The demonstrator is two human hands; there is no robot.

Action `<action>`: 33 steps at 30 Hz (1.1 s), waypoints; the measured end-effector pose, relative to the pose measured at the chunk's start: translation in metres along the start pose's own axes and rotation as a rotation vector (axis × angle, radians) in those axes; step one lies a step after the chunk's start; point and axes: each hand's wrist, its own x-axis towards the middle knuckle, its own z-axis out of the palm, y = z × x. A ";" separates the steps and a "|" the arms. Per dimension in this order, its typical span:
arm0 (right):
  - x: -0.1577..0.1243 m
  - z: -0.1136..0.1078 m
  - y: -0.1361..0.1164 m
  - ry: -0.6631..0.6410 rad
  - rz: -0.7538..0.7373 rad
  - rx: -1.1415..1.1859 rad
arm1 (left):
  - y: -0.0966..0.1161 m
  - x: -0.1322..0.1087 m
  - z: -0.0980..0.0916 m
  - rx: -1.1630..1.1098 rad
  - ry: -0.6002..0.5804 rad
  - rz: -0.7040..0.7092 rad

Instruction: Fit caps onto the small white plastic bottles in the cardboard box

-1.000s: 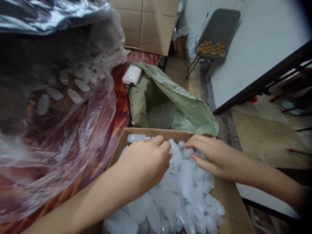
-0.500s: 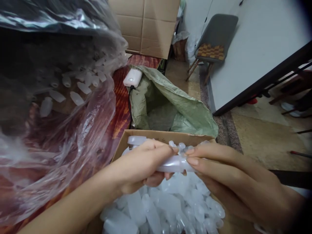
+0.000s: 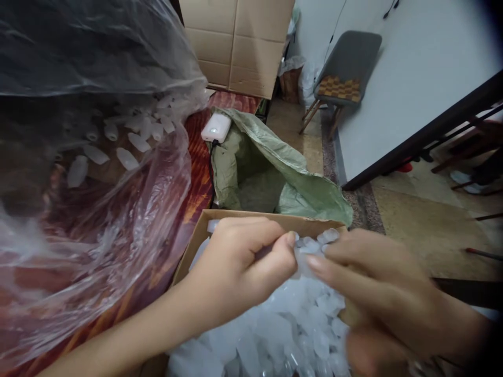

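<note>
A red-brown wooden table (image 3: 198, 173) bears a clear plastic bag (image 3: 98, 157) and white charger (image 3: 216, 127).

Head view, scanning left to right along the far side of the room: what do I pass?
Clear plastic bag → white power bank → green woven sack → grey chair → dark table edge.

The right hand (image 3: 377, 293) is motion-blurred; the piece pinched between both hands is mostly hidden. At six o'clock the box (image 3: 188, 256) is cut off.
</note>
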 end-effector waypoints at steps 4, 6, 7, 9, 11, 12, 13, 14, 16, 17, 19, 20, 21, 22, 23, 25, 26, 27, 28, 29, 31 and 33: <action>0.004 0.002 0.009 -0.121 -0.038 0.015 | 0.003 0.003 -0.004 -0.082 -0.053 -0.058; 0.010 0.002 0.002 0.006 -0.179 -0.023 | 0.003 0.003 -0.002 -0.111 -0.068 -0.097; 0.013 0.002 -0.004 0.077 -0.248 -0.061 | 0.002 0.003 -0.001 -0.121 -0.081 -0.110; 0.020 0.003 -0.016 0.133 -0.268 -0.102 | -0.002 0.000 0.003 -0.083 -0.059 -0.082; 0.026 0.007 -0.024 0.128 -0.143 -0.047 | -0.005 -0.003 0.007 0.061 0.065 0.072; 0.028 0.010 -0.024 0.129 -0.068 -0.011 | -0.007 -0.004 0.009 0.166 0.181 0.189; 0.030 0.012 -0.022 0.146 0.010 0.005 | -0.009 -0.004 0.010 0.279 0.310 0.307; 0.032 0.015 -0.017 0.174 0.085 -0.001 | -0.011 -0.004 0.011 0.390 0.430 0.404; 0.032 0.019 -0.002 0.218 0.245 -0.067 | -0.016 -0.003 0.012 0.588 0.565 0.485; 0.029 0.021 0.007 0.215 0.308 -0.114 | -0.020 -0.002 0.013 0.676 0.523 0.480; 0.021 0.023 0.021 0.123 0.328 -0.194 | -0.029 0.000 0.017 0.811 0.234 0.449; 0.015 0.024 0.026 0.037 0.292 -0.228 | -0.034 0.000 0.019 0.858 0.055 0.445; 0.008 0.024 0.029 -0.066 0.241 -0.260 | -0.040 0.000 0.022 0.886 -0.111 0.442; 0.001 0.026 0.031 -0.188 0.184 -0.284 | -0.045 -0.001 0.025 0.896 -0.241 0.433; -0.006 0.027 0.032 -0.312 0.136 -0.303 | -0.051 -0.002 0.027 0.895 -0.326 0.417; -0.016 0.032 0.031 -0.488 0.086 -0.341 | -0.058 -0.004 0.032 0.886 -0.399 0.372; -0.019 0.034 0.030 -0.524 0.080 -0.359 | -0.060 -0.004 0.033 0.884 -0.408 0.354; -0.021 0.037 0.029 -0.530 0.085 -0.372 | -0.061 -0.005 0.034 0.888 -0.402 0.348; -0.021 0.038 0.029 -0.519 0.098 -0.378 | -0.061 -0.005 0.034 0.896 -0.389 0.352; -0.020 0.039 0.028 -0.505 0.110 -0.378 | -0.061 -0.005 0.034 0.904 -0.378 0.364; -0.015 0.036 0.028 -0.488 0.127 -0.373 | -0.058 -0.004 0.032 0.920 -0.353 0.385; -0.010 0.029 0.026 -0.414 0.139 -0.282 | -0.054 -0.002 0.029 0.913 -0.303 0.376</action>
